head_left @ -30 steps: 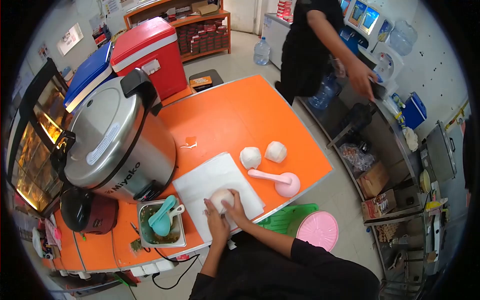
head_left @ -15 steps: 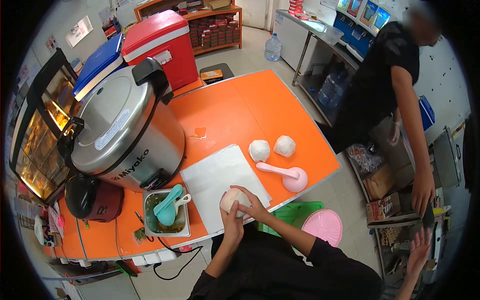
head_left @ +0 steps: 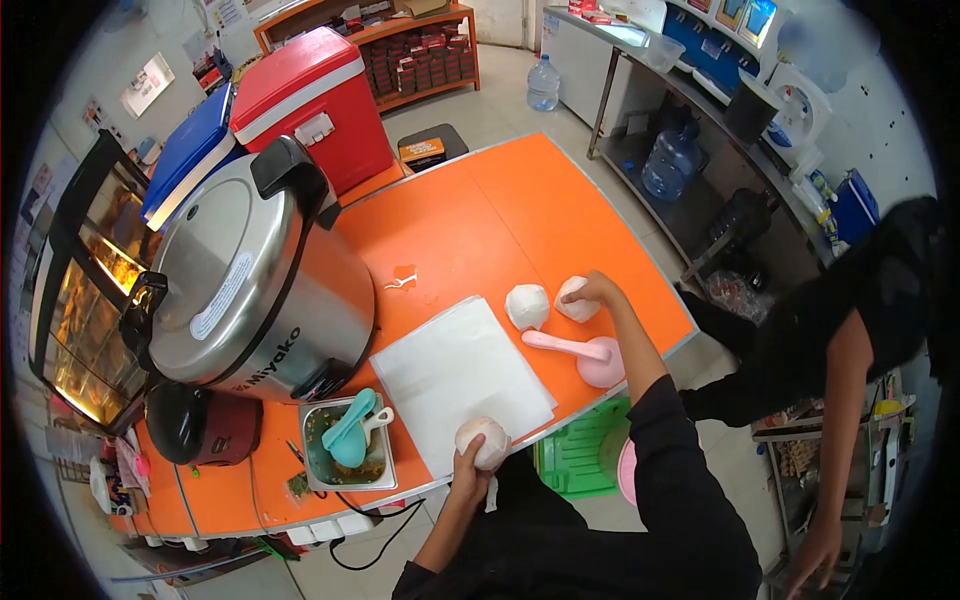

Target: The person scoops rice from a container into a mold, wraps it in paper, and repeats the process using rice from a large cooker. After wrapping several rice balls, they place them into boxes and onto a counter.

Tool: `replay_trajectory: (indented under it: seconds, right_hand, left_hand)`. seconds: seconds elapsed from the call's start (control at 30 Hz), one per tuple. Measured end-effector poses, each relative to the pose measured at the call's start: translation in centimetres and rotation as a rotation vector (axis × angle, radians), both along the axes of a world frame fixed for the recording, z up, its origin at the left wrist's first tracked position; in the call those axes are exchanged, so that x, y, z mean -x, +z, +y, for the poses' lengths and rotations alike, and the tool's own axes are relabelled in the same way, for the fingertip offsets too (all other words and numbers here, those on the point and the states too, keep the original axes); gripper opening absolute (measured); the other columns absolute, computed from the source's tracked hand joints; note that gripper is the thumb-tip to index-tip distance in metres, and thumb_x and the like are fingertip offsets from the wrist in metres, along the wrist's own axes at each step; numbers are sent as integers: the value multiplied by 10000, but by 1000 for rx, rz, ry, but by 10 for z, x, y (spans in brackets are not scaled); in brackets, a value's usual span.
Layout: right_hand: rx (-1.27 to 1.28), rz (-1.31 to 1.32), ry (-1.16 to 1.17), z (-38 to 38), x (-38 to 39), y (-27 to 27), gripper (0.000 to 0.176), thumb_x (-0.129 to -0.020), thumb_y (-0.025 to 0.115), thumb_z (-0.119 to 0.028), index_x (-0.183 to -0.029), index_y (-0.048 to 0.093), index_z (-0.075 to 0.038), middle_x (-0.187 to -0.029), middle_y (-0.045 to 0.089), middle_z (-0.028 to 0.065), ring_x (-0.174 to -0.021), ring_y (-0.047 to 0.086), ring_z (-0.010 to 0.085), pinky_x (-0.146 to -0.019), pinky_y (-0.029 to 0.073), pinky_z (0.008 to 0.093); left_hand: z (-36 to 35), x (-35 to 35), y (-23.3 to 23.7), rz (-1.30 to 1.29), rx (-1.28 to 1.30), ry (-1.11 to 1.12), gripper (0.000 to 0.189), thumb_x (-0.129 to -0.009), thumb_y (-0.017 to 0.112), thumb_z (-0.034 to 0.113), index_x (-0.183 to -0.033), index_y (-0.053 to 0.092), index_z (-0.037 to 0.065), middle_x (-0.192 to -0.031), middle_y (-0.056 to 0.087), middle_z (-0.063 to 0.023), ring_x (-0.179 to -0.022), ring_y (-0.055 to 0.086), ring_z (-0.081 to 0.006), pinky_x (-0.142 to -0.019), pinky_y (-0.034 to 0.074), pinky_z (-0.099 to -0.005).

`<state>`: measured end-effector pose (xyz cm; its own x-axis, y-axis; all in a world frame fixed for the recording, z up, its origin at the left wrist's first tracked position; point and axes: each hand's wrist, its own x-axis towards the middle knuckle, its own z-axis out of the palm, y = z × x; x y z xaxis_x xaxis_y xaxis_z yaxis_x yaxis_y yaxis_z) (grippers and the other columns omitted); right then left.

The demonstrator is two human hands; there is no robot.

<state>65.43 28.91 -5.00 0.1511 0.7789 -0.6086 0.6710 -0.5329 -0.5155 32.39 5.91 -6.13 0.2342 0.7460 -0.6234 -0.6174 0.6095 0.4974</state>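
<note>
In my left hand (head_left: 468,478) is a round white paper-wrapped ball (head_left: 484,443), held over the front edge of the paper stack, with a strip of paper hanging below it. My right hand (head_left: 600,290) reaches across the table, its fingers on a second paper-wrapped ball (head_left: 574,301). Beside that one sits a third wrapped ball (head_left: 527,307). Just in front lies a pink rice mould with a handle (head_left: 598,362). White paper sheets (head_left: 455,370) are stacked on the orange table (head_left: 460,230).
A large steel Miyako rice cooker (head_left: 270,280) stands at left, near a metal pan (head_left: 382,478) holding turquoise and white scoops. Behind are red (head_left: 320,110) and blue coolers. A green crate (head_left: 585,455) is below the table. Another person in black (head_left: 840,310) bends at right.
My right hand has left the ball that both hands held and moved to a wrapped ball at the far right. The other person has bent lower and shifted toward the front.
</note>
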Motion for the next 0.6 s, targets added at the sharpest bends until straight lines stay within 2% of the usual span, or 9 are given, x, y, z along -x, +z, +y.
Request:
replay_trajectory:
  seconds: [0.07, 0.2, 0.27, 0.3, 0.37, 0.43, 0.5, 0.53, 0.6]
  right_hand:
    - [-155, -390, 84, -11, 20, -1, 869, -448, 798, -358, -1141, 461, 41, -1078, 530, 227, -1021, 514, 331, -809, 456, 416]
    - [-411, -406, -110, -32, 35, -20, 845, -434, 798, -368, -1109, 475, 23, -1025, 549, 233, -986, 531, 341, -762, 483, 409]
    - [-430, -134, -299, -36, 20, -20, 787, -467, 792, -323, -1099, 456, 3, -1033, 527, 241, -926, 551, 339, -752, 491, 391]
    - [-428, -139, -320, -51, 28, -10, 787, -467, 792, -323, -1099, 456, 3, -1033, 527, 241, -926, 551, 339, -752, 491, 391]
    - [-662, 76, -396, -91, 54, 44, 744, -515, 786, -276, -1115, 431, -15, -1028, 524, 203, -914, 558, 290, -775, 486, 353]
    - [-653, 384, -319, -148, 106, 85, 661, -576, 777, -208, -1113, 434, -32, -1054, 499, 138, -974, 527, 228, -801, 466, 330]
    - [-399, 620, 2, -185, 149, 80, 691, -587, 777, -228, -1152, 417, -59, -1096, 483, 110, -1002, 501, 201, -847, 431, 322]
    - [-467, 442, -76, -215, 185, 74, 674, -596, 770, -242, -1155, 430, -79, -1108, 486, 96, -997, 498, 203, -879, 401, 317]
    - [-356, 473, 5, -248, 236, 79, 657, -610, 752, -297, -1147, 446, -75, -1089, 493, 112, -1002, 492, 222, -863, 402, 326]
  left_hand:
    - [-7, 13, -2, 52, 30, -50, 530, -771, 607, 199, -1217, 350, 74, -1134, 469, -131, -1032, 502, -291, -785, 495, -437]
    - [-13, 31, 14, 50, 22, -119, 527, -777, 602, 190, -1221, 340, 81, -1138, 463, -127, -1024, 506, -296, -777, 496, -449]
    - [-15, 42, 9, -44, -28, -175, 520, -792, 597, 190, -1226, 322, 109, -1152, 450, -117, -1025, 505, -295, -772, 495, -456]
    - [-17, 46, 13, -44, -27, -195, 520, -792, 597, 190, -1226, 322, 109, -1152, 450, -117, -1025, 505, -295, -772, 495, -456]
    - [-18, 53, 22, -6, -50, -214, 499, -808, 592, 206, -1218, 316, 139, -1159, 443, -105, -1027, 504, -285, -779, 493, -451]
    - [-22, 59, 24, 59, -88, -288, 554, -818, 580, 290, -1243, 268, 119, -1153, 448, -128, -1067, 477, -323, -835, 458, -480]
    - [-28, 64, 20, 80, -116, -263, 602, -802, 590, 356, -1260, 262, 141, -1223, 397, -108, -1114, 440, -315, -866, 432, -492]
    - [-27, 75, -8, -162, -79, -316, 707, -756, 597, 478, -1286, 236, 180, -1304, 318, -86, -1166, 393, -297, -907, 391, -502]
    - [-33, 80, 5, -163, -216, -378, 723, -744, 583, 519, -1276, 215, 195, -1275, 341, -87, -1162, 393, -296, -892, 402, -495]
